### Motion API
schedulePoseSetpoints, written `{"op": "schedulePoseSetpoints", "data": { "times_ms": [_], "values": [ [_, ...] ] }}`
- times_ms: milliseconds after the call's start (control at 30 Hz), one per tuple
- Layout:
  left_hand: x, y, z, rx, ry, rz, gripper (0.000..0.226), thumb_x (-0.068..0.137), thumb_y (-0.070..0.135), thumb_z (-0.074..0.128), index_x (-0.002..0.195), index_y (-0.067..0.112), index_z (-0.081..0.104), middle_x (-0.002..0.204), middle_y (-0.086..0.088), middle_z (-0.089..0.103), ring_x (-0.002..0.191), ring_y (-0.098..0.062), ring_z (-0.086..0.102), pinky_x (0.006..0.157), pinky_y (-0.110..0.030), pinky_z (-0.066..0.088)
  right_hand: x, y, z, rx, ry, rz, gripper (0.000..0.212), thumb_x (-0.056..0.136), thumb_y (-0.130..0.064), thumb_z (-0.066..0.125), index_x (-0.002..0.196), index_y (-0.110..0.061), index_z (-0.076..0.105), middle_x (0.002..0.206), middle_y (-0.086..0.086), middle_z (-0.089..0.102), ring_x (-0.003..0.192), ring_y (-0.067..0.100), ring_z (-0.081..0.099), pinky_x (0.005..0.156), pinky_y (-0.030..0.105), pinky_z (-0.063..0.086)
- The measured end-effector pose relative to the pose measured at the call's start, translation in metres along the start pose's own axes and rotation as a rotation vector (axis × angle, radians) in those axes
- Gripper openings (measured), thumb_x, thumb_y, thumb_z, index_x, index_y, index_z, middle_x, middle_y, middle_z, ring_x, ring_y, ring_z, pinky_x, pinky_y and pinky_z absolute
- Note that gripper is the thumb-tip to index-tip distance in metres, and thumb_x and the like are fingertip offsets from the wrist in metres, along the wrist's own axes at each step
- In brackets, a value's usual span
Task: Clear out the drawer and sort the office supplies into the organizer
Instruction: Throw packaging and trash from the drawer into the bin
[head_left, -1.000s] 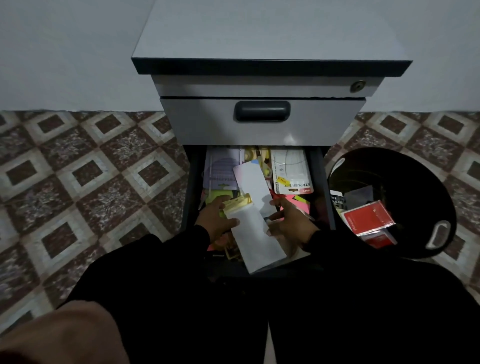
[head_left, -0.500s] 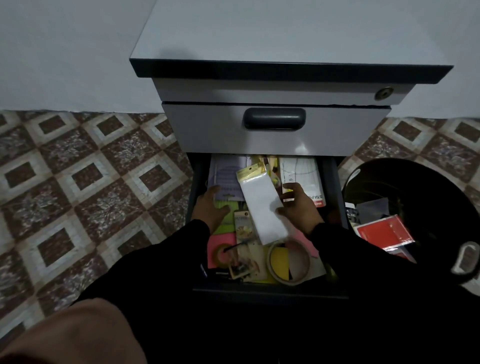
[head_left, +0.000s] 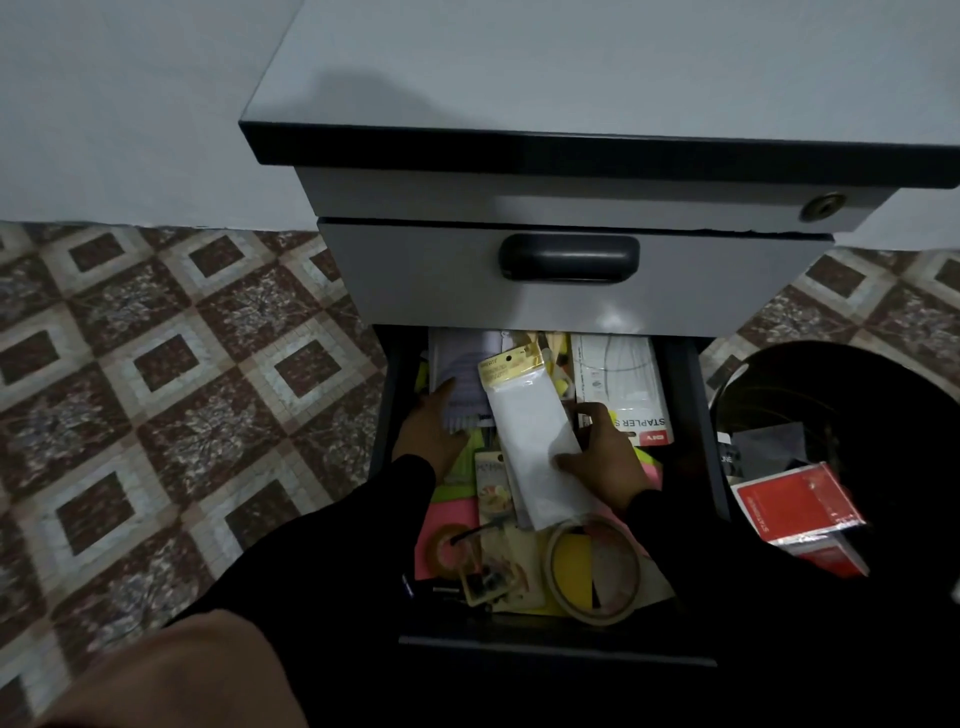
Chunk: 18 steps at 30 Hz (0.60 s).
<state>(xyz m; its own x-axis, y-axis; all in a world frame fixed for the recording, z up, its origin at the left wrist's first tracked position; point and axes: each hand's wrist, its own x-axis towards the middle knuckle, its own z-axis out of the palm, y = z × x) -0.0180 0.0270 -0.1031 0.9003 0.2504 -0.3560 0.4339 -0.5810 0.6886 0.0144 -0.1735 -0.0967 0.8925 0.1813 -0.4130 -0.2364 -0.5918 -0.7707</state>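
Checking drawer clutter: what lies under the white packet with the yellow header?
The white packet, held by the right hand, overlies a lilac pad, a small carded pack and pink paper. Anything directly beneath it is covered.

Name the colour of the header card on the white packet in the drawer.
Yellow, seen in the head view: header card.

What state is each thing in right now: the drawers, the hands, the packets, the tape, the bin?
Bottom drawer: pulled open, full of supplies.
Upper drawer: closed.
Left hand: fingers straight, resting on a notepad.
Right hand: gripping the white packet, thumb on top.
Stapler pack: lying flat in the drawer.
Tape roll: lying flat at the front.
Black bin: open, holding a red box.
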Motion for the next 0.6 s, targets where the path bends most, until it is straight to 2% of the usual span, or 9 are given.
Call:
{"op": "schedulePoseSetpoints", "data": {
  "times_ms": [133, 267, 300, 400, 467, 533, 600],
  "values": [
    [-0.0028, 0.0006, 0.0031, -0.115, 0.013, 0.008, 0.068, 0.088, -0.002, 0.056, 0.147, 0.008, 0.024, 0.150, -0.014, 0.030, 0.135, -0.028, 0.034, 0.104, -0.027, 0.031, 0.0007, -0.0006, -0.0007, 0.060, 0.034, -0.002, 0.076, 0.075, 0.002, 0.069, 0.138, -0.015, 0.029, 0.119, 0.018, 0.059, 0.106, 0.033, 0.057, 0.088, 0.040, 0.050],
    [-0.0023, 0.0033, 0.0059, -0.301, 0.096, -0.048, 0.063, 0.085, -0.008, 0.057, 0.142, 0.009, 0.035, 0.146, -0.011, 0.037, 0.131, -0.026, 0.039, 0.093, -0.017, 0.034, -0.0040, -0.0030, -0.0019, 0.084, 0.025, -0.077, 0.078, 0.079, 0.004, 0.062, 0.143, -0.023, 0.027, 0.120, 0.015, 0.058, 0.100, 0.025, 0.056, 0.076, 0.027, 0.048],
    [-0.0020, 0.0045, 0.0063, -0.302, 0.101, -0.055, 0.062, 0.085, -0.007, 0.057, 0.141, 0.011, 0.038, 0.146, -0.010, 0.039, 0.129, -0.025, 0.041, 0.091, -0.016, 0.035, -0.0049, -0.0030, -0.0018, 0.081, 0.019, -0.094, 0.077, 0.079, 0.005, 0.061, 0.143, -0.024, 0.029, 0.122, 0.014, 0.057, 0.101, 0.024, 0.055, 0.077, 0.028, 0.049],
    [-0.0014, 0.0067, 0.0064, -0.317, 0.100, -0.050, 0.056, 0.085, -0.007, 0.057, 0.137, 0.010, 0.044, 0.144, -0.010, 0.041, 0.127, -0.025, 0.043, 0.087, -0.015, 0.037, -0.0053, -0.0015, -0.0021, 0.078, 0.018, -0.126, 0.073, 0.079, 0.007, 0.059, 0.141, -0.025, 0.036, 0.123, 0.004, 0.052, 0.106, 0.018, 0.048, 0.096, 0.037, 0.046],
    [-0.0022, 0.0075, 0.0046, -0.359, 0.125, -0.047, 0.053, 0.085, -0.010, 0.055, 0.134, 0.008, 0.046, 0.141, -0.011, 0.043, 0.128, -0.025, 0.042, 0.088, -0.014, 0.038, -0.0058, -0.0021, -0.0034, 0.105, 0.018, -0.127, 0.068, 0.081, 0.009, 0.056, 0.138, -0.025, 0.042, 0.116, -0.004, 0.048, 0.099, 0.012, 0.045, 0.092, 0.027, 0.046],
    [-0.0021, 0.0075, 0.0019, -0.357, 0.184, -0.039, 0.051, 0.085, -0.012, 0.053, 0.132, 0.008, 0.049, 0.138, -0.012, 0.046, 0.126, -0.028, 0.046, 0.097, -0.027, 0.044, -0.0061, -0.0037, -0.0049, 0.130, 0.031, -0.126, 0.062, 0.081, 0.011, 0.054, 0.133, -0.023, 0.049, 0.115, -0.006, 0.050, 0.089, 0.009, 0.049, 0.080, 0.016, 0.046],
    [-0.0017, 0.0076, -0.0013, -0.289, 0.236, -0.039, 0.053, 0.083, -0.012, 0.052, 0.131, 0.011, 0.051, 0.135, -0.015, 0.049, 0.120, -0.031, 0.050, 0.097, -0.040, 0.047, -0.0050, -0.0029, -0.0057, 0.135, 0.054, -0.118, 0.054, 0.081, 0.011, 0.054, 0.124, -0.021, 0.058, 0.109, -0.004, 0.056, 0.086, 0.012, 0.051, 0.077, 0.017, 0.045]
  ]
}}
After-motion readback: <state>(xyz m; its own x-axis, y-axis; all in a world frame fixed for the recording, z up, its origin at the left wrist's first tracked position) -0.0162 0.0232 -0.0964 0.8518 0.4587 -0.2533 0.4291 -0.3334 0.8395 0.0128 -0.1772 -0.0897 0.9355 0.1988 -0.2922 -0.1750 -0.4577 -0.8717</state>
